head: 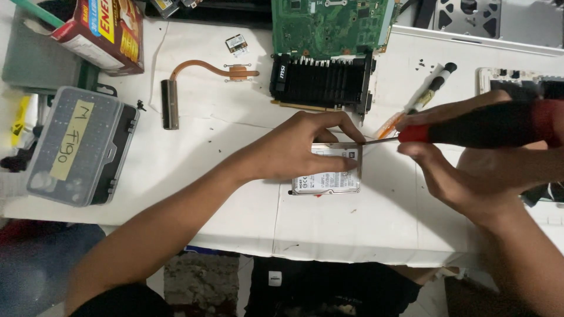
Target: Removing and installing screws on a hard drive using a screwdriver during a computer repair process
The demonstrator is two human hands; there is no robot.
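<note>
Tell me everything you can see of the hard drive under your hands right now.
The hard drive is a small, flat, silver metal rectangle with a white label on top. It lies flat on the white table near the front edge. The left hand presses on it, covering its upper left. The screwdriver, held in the right hand, has its tip at the drive's upper right corner.

- Left forearm runs in from the lower left, bare, angled up to the right.
- Left hand (299, 149) lies palm down, fingers spread and curved, fingertips pressing downward.
- Right forearm enters from the lower right.
- Right hand (470, 158) is closed in a firm grip, thumb and fingers pointing left.
</note>
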